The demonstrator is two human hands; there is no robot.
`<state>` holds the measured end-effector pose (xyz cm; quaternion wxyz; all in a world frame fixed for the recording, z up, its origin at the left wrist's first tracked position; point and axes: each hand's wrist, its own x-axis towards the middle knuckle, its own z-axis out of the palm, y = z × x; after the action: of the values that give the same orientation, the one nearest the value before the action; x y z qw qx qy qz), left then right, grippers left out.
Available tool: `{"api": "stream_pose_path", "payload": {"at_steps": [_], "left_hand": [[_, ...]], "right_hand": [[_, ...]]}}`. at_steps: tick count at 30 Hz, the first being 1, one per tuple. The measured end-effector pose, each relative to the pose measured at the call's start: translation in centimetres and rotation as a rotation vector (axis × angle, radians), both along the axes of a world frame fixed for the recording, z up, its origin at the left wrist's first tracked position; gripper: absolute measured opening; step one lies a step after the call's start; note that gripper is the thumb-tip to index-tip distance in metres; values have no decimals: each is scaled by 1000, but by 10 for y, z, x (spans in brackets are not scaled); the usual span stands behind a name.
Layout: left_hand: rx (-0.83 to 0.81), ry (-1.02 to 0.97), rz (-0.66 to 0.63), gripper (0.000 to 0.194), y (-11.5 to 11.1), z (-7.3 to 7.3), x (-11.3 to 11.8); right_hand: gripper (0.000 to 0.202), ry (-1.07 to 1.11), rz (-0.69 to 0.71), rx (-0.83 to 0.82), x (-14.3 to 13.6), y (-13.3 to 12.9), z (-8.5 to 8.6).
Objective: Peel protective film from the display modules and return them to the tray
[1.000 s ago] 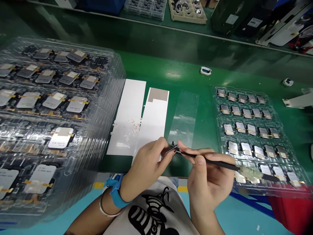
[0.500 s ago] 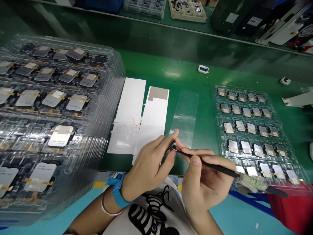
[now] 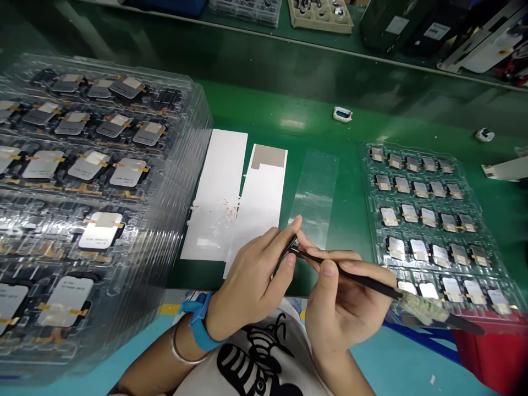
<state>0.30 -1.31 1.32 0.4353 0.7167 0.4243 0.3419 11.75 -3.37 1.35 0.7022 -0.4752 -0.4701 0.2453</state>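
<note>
Left hand [image 3: 256, 278] pinching dark part [image 3: 290, 243] near counter's [image 3: 350, 209] front edge; right hand [image 3: 350, 311] gripping black tool [image 3: 371, 283], slanted, tip pointing left, slightly away.

- On the shelf [image 3: 284, 23], we see a beige tray [image 3: 322, 25] of metal parts [image 3: 304, 5] beside a clear tray [image 3: 247, 16].
- Left of both, we spot a blue bin [image 3: 169, 5]; to their right, a dark box [image 3: 377, 30].
- Lower right, we find red fabric [image 3: 490, 357].
</note>
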Motion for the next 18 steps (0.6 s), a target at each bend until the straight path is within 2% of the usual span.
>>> {"api": "stream_pose_path", "payload": {"at_steps": [18], "left_hand": [[-36, -29, -2, 50, 0, -2, 4]], "right_hand": [[21, 18, -6, 58, 1, 1, -8]]}}
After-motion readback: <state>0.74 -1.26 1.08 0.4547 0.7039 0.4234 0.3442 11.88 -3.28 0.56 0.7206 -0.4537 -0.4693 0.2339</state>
